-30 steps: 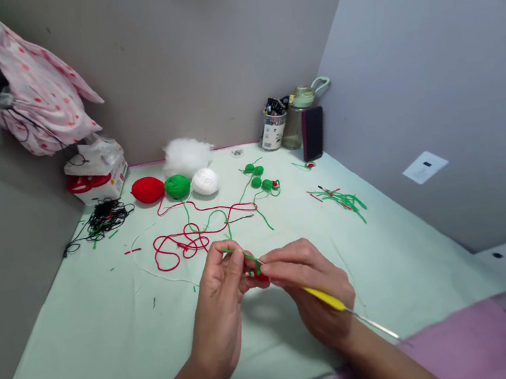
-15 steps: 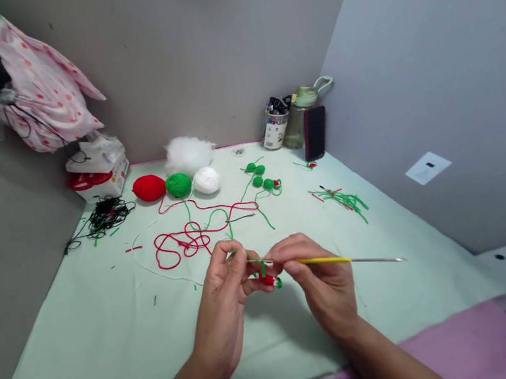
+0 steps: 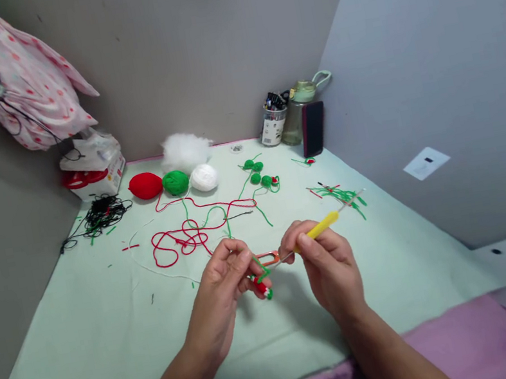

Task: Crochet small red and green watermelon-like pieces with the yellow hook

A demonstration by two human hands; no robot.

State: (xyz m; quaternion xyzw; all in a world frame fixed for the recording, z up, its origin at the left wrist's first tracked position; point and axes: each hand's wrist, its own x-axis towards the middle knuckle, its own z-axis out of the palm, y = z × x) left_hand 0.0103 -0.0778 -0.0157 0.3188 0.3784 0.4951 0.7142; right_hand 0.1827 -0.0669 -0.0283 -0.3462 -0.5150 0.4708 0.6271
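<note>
My left hand [image 3: 223,283] is closed on a small crocheted piece [image 3: 261,287] in red, white and green, holding it low between the fingers. A strand of green yarn [image 3: 263,271] loops up from the piece. In my right hand [image 3: 327,261] is a crochet hook with a yellow handle [image 3: 324,226], pinched between thumb and fingers. The hook's thin metal tip reaches left to the green loop; its other metal end points up to the right. Behind the hands lies an orange-handled tool [image 3: 269,258], partly hidden by the fingers.
Red [image 3: 145,186], green [image 3: 176,183] and white [image 3: 204,177] yarn balls sit at the back before white stuffing [image 3: 186,151]. Loose red yarn [image 3: 183,238] tangles left of centre. Small green crocheted balls [image 3: 256,178], yarn scraps [image 3: 340,196], a phone [image 3: 313,129] and a bottle [image 3: 293,122] stand or lie right.
My right hand has tilted the hook, so its far end now points up to the right. The hands have moved slightly apart, and the orange-handled tool shows between them.
</note>
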